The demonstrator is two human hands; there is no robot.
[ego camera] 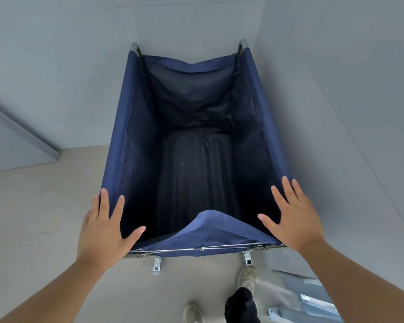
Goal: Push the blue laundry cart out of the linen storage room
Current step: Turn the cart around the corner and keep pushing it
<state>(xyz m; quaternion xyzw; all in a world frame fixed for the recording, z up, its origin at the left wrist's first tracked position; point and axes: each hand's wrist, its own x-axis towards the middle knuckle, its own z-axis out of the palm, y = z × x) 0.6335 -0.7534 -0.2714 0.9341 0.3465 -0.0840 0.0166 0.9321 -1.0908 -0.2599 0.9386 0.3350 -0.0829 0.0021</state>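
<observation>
Cart: the blue laundry cart [131,127] stood in the middle of the view on the pale floor [33,206], its far end close to the grey wall [56,66] and its right side running beside another grey wall [336,89].
Bag: the blue fabric liner hung from the side rails and was empty; its near edge [210,224] sagged inward in a loose fold.
Frame: a thin metal bar [196,248] crossed the near end under that fold, and chrome corners [135,47] showed at the far end.
Casters: two metal casters [157,264] showed under the near end.
Left hand: the left hand [105,231] was spread flat, fingers apart, resting on the near left corner of the rim, not closed around anything.
Right hand: the right hand [292,220] was likewise spread open over the near right corner; whether the palm pressed the rail, I could not tell.
Handling: the empty cart was probably light and easy to roll; the cloth was soft and would give under a push.
Hold: the stiff side rails or near bar looked like the place to grip, not the sagging fabric.
Surroundings: a shoe [247,277] stood just behind the cart, and a grey door or panel [16,145] lay to the left.
Progress: the cart seemed not yet out of the room.
</observation>
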